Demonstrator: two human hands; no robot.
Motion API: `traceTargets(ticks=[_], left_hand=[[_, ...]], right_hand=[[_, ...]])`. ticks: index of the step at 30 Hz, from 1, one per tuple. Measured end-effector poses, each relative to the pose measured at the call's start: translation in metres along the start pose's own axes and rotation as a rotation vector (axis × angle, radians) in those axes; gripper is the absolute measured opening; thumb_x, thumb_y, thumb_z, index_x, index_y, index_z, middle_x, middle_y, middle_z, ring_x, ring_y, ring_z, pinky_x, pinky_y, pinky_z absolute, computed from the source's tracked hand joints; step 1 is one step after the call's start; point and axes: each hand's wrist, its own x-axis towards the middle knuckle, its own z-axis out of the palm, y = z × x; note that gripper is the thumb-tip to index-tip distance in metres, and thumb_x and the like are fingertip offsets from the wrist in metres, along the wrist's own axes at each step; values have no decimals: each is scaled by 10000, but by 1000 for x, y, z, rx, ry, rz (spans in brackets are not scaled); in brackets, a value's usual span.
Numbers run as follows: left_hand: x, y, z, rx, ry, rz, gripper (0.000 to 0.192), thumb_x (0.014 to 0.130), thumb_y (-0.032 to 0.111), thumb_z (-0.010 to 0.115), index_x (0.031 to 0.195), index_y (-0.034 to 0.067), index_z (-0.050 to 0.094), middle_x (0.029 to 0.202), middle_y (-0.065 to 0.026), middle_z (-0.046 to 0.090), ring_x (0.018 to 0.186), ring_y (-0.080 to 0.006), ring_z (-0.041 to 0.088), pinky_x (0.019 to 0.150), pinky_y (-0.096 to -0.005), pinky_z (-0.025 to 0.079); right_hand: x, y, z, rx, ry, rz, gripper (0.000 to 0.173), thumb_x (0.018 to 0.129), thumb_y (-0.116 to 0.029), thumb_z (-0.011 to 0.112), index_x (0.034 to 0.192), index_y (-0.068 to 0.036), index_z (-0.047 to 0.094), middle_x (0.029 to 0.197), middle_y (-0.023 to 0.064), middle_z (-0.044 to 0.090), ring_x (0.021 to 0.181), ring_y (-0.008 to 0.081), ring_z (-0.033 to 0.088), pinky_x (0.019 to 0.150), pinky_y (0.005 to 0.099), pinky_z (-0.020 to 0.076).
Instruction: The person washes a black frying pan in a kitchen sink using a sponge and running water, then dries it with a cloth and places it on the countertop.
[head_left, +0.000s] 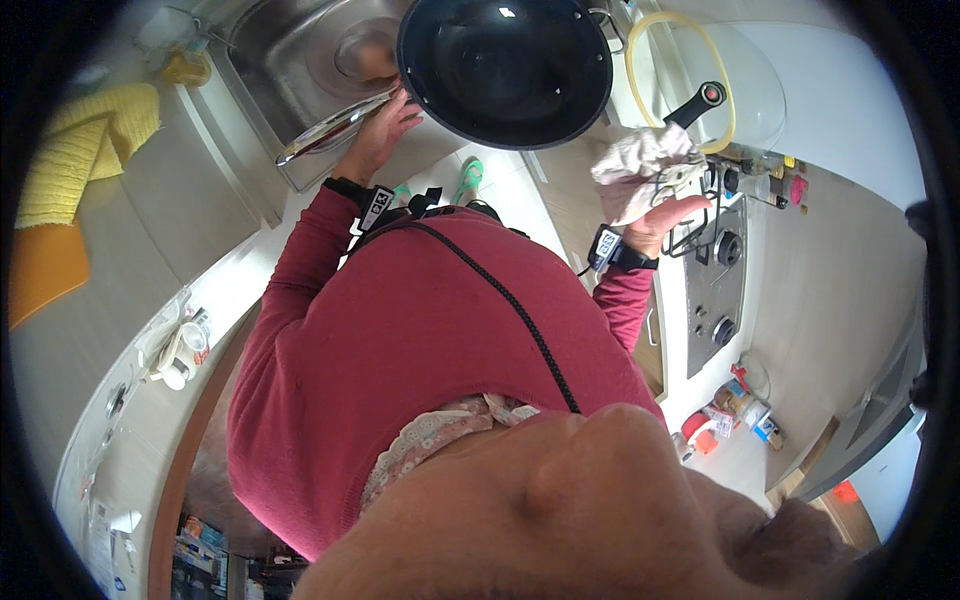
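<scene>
My left hand (386, 127) grips the right end of a steel-rimmed lid (334, 129), seen nearly edge-on by the sink's front edge. Its fingertips lie close to the rim of a black wok (506, 71); whether they touch it I cannot tell. The wok's dark inside faces up, with rivets showing. Over on the right, my right hand (664, 217) holds a bunched pale patterned cloth (645, 169), thumb stretched out. A black handle (696, 105) rises just beyond the cloth. What that handle belongs to is hidden.
A steel sink (277, 67) lies at the upper left. At right is a gas hob (716, 300) with knobs and a wire rack. A clear cover with a yellow rim (637, 56) stands behind the cloth. A yellow towel (97, 142) hangs at far left.
</scene>
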Motion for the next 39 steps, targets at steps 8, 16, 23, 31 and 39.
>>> traceTargets(ticks=[8, 16, 23, 31, 39], left_hand=[[-79, 33, 32, 124, -585, -229, 484, 1029, 383, 386, 1332, 30, 519, 1300, -123, 568, 1222, -205, 512, 1062, -361, 359], [-122, 34, 119, 214, 87, 235, 412, 985, 331, 539, 1246, 13, 562, 1079, -31, 639, 922, -95, 589, 817, -253, 476], [-176, 51, 169, 494, 0, 211, 470, 980, 414, 527, 1259, 36, 555, 1086, -46, 642, 955, -102, 603, 788, -269, 509], [-208, 67, 150, 370, -88, 99, 550, 954, 431, 558, 1331, 39, 480, 1226, -85, 611, 1048, -177, 624, 906, -312, 506], [-203, -26, 162, -658, -462, 7, 618, 987, 517, 405, 1406, 63, 398, 1374, -104, 513, 1320, -216, 429, 1098, -420, 337]], right_hand=[[-49, 90, 39, 312, -522, 566, 1082, 704, -861, 415, 1448, -80, 326, 1378, 88, 481, 1194, 252, 521, 950, 433, 474], [-51, 94, 65, -288, -424, 628, 533, 974, -495, 445, 1167, -23, 599, 1039, 62, 670, 886, 148, 638, 801, 299, 512], [-69, 78, 64, -733, -476, 30, 220, 862, -45, 623, 1073, 15, 604, 921, 36, 673, 807, 77, 601, 716, 229, 479], [-80, 30, 45, -217, -522, 730, 323, 934, -150, 535, 1213, 6, 582, 1067, 69, 678, 926, 137, 651, 824, 282, 525], [-120, 25, 50, -312, -585, 504, 310, 900, -85, 539, 1177, 45, 584, 1056, 104, 672, 971, 172, 637, 866, 282, 492]])
